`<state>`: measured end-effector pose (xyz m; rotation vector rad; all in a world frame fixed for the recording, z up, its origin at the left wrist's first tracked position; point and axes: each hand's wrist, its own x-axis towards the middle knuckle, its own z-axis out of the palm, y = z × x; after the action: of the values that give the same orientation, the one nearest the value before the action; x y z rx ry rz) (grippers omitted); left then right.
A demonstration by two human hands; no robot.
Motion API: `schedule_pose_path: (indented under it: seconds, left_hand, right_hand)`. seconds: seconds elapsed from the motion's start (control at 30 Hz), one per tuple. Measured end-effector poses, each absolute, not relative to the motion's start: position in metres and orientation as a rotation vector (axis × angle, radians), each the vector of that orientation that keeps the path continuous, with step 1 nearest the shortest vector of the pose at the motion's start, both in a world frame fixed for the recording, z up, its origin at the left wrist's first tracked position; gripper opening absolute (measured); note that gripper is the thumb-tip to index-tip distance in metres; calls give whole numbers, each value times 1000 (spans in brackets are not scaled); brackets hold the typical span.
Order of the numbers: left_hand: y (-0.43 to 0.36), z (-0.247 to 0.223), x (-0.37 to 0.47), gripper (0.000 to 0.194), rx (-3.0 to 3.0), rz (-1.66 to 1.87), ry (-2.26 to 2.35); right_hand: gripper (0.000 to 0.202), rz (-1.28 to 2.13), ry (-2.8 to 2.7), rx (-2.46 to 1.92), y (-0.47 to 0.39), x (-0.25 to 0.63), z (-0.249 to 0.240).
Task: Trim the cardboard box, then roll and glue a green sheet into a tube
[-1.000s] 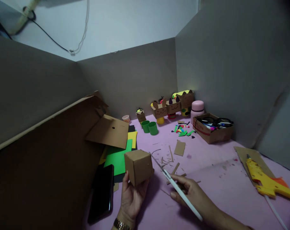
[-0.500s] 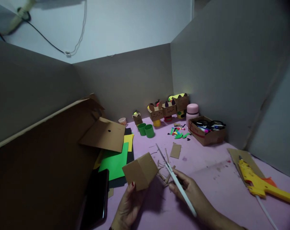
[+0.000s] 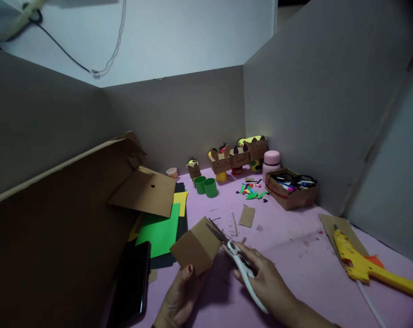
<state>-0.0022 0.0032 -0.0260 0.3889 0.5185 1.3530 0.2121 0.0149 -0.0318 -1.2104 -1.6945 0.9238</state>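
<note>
My left hand (image 3: pixel 183 291) is closed on a folded piece of cardboard (image 3: pixel 192 249), its thumb on the near face and the other fingers behind. A crease runs down the middle of the cardboard. White-handled scissors (image 3: pixel 242 264) are in my right hand (image 3: pixel 266 278), fingers in and around the handles. Their blades are parted and reach the cardboard's upper right edge. Thin cardboard scraps (image 3: pixel 235 224) lie on the pink table (image 3: pixel 281 246) behind the scissors, partly hidden by them. A small cardboard rectangle (image 3: pixel 247 217) lies a little farther back.
At right, a yellow glue gun (image 3: pixel 354 259) lies on cardboard. A box of pens (image 3: pixel 291 193) stands near a pink bottle (image 3: pixel 271 165). Two green cups (image 3: pixel 211 187) stand before cardboard animal figures (image 3: pixel 239 158). Left are green paper (image 3: pixel 160 232), a phone (image 3: pixel 133 284) and a large cardboard box (image 3: pixel 56 237).
The scissors have swung left to the cardboard's edge, and their blades have parted. The cardboard in my left hand has tilted slightly. The whole view has shifted a little.
</note>
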Motion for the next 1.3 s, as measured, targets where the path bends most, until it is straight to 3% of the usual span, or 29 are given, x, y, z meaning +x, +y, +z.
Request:
schedule_pose_path:
  seconds: [0.43,0.63,1.03,1.3]
  left_hand:
    - [4,-23,1,36,530,1310,599]
    - [8,-29,-3,46,530,1311,632]
    - [7,-31,-5,31,472,1259,477]
    - [8,-22,-9,42,535,1198,271]
  right_hand:
    - [56,847,-1789,-1301,19,218,-30]
    - [57,867,-1770,-1279,22,218,-31]
    - [47,1079,-1633,-1024,19,218,-21]
    - [49,1073,-1574,-1091,16,214,-25]
